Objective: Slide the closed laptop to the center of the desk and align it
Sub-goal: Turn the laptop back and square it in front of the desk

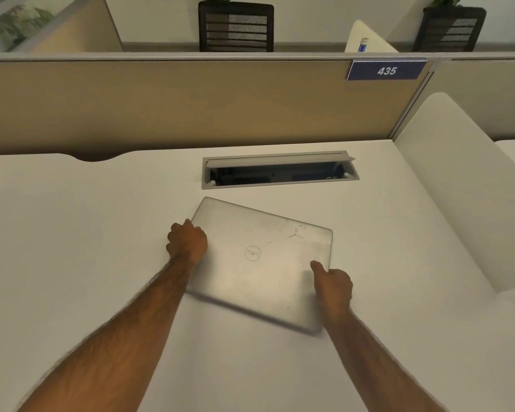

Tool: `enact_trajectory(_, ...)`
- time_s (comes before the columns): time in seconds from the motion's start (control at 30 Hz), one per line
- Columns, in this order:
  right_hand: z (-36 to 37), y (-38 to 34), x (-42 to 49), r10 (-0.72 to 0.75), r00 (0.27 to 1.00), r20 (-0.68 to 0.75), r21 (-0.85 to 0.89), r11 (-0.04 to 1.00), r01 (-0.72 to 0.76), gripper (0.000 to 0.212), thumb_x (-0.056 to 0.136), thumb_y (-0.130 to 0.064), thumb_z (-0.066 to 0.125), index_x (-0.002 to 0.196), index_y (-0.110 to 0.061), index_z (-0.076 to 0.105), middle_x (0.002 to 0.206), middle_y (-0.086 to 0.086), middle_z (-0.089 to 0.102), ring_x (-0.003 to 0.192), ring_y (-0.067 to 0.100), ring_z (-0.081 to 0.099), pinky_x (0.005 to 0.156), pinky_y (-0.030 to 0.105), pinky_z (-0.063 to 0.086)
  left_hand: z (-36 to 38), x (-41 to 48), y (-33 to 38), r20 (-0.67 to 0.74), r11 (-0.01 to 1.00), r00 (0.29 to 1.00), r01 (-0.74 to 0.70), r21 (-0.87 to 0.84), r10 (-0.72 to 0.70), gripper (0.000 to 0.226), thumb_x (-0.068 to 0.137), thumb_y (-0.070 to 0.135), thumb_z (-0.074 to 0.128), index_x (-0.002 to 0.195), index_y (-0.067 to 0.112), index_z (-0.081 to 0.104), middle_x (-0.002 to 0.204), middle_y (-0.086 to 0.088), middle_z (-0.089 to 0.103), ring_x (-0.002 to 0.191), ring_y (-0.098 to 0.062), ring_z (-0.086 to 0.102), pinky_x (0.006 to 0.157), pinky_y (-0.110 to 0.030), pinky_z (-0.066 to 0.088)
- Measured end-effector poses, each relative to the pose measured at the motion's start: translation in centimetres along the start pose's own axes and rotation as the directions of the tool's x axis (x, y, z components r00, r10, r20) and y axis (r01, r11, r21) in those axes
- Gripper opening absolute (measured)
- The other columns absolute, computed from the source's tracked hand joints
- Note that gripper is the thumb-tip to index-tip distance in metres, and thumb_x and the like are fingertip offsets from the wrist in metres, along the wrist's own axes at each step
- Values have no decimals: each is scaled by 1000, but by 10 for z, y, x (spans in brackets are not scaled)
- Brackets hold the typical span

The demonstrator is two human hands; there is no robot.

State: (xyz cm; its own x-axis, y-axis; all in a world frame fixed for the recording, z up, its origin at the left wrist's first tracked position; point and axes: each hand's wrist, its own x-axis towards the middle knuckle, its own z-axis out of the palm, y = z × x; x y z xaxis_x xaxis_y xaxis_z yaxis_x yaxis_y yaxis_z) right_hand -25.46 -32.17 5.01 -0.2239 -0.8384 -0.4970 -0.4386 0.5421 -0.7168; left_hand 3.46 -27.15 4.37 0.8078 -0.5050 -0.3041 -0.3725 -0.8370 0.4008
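1. Your closed silver laptop [260,263] lies flat on the white desk [72,248], lid up, round logo at mid-lid.
2. It sits skewed: the long axis runs from far-left down to near-right, so the far edge is not parallel with the cable tray [280,169] behind it. Far-left corner points toward the tray's left end; near-right corner points toward you.
3. Position: roughly mid-desk, just in front of the open cable tray, apart from it with a strip of bare desk between.
4. Room: wide bare desk to the left and in front; to the right, bare desk up to the white side divider [458,188]. The beige partition panel [191,102] with the blue tag "435" [386,70] stands behind the tray.
5. Your left hand [187,242] is curled around the laptop's left short edge near the far corner, fingers wrapped under or against the edge, gripping it.
6. Your right hand [333,285] clasps the right short edge near the front corner, thumb pressed on top of the lid, fingers hidden below the edge.
7. The laptop lies between your two hands, held at opposite short edges; its near edge is motion-blurred.
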Motion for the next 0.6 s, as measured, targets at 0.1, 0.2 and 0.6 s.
enact_trajectory(0.1,-5,-2,7,-63,998,-7,1,998,63,43,80,-32,69,56,-13,38,63,4,44,54,24,39,51,31,31,0,-1,-4,-1,998,1000,26,-65,-27,40,101,19,39,135,5,54,140,-22,47,129,-40,47,108,-48,41)
enact_trajectory(0.2,-13,-7,18,-117,993,21,-50,992,118,40,75,-22,72,54,-14,39,56,1,43,50,25,41,49,30,32,3,-7,-6,-1,987,997,80,-141,-81,37,94,17,48,126,2,59,135,-21,52,123,-40,51,104,-49,46)
enact_trajectory(0.6,-27,-16,61,-182,971,154,-99,975,198,13,67,-10,74,78,-15,69,73,0,71,66,23,68,62,33,55,13,-49,-32,19,921,981,187,-343,-192,43,87,22,60,128,8,63,129,-20,58,116,-41,57,98,-51,53)
